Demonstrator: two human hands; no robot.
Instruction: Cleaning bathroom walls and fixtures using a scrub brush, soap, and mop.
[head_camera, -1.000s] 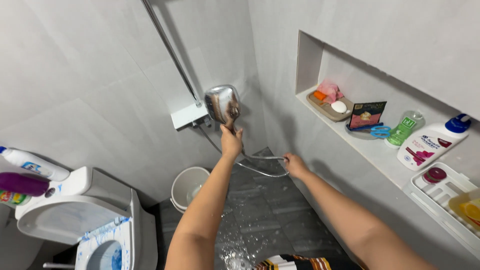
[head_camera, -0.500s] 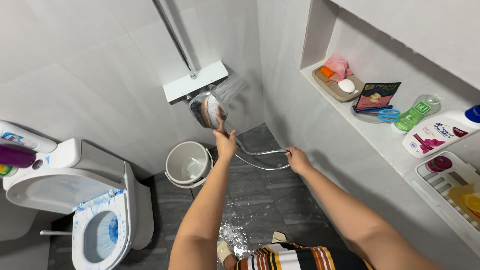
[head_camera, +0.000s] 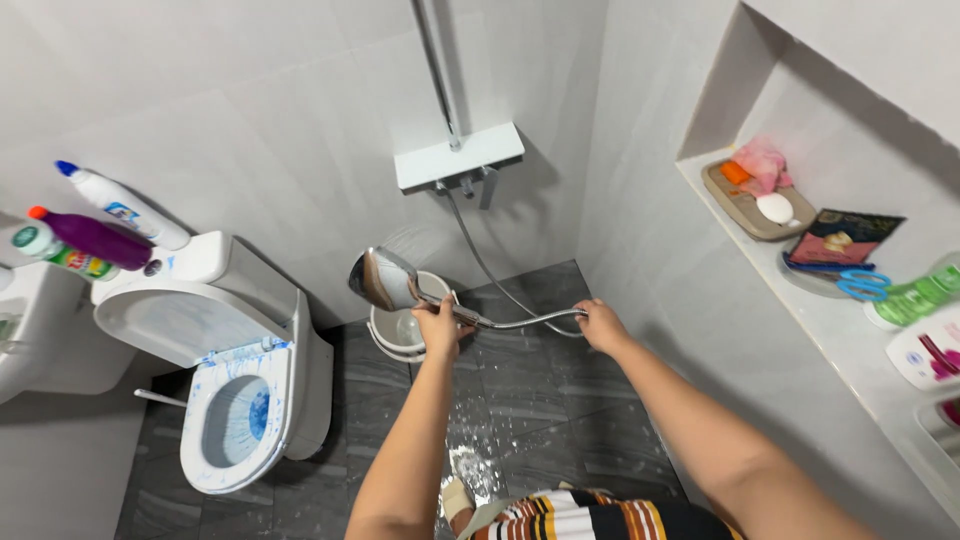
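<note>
The left hand is closed around the handle of a chrome hand shower, whose broad head tilts out to the left, above a white bucket standing on the dark tiled floor. The right hand is curled around the metal shower hose, which runs nearly level between the two hands and then climbs in a loop to the white mixer shelf fixed on the back wall under a vertical riser pipe. Whether water is leaving the head cannot be told, though the floor below the forearms is wet and spattered.

To the left stands a white toilet with its lid up and blue cleaner streaked over the bowl and rim. On its cistern lie a white bottle with a blue cap and a purple bottle, just beside each other. To the right, a wall niche holds a tan soap dish with a white soap and a pink cloth, a dark sachet, blue scissors and a green bottle. Nothing stands between the hands and the shower head.
</note>
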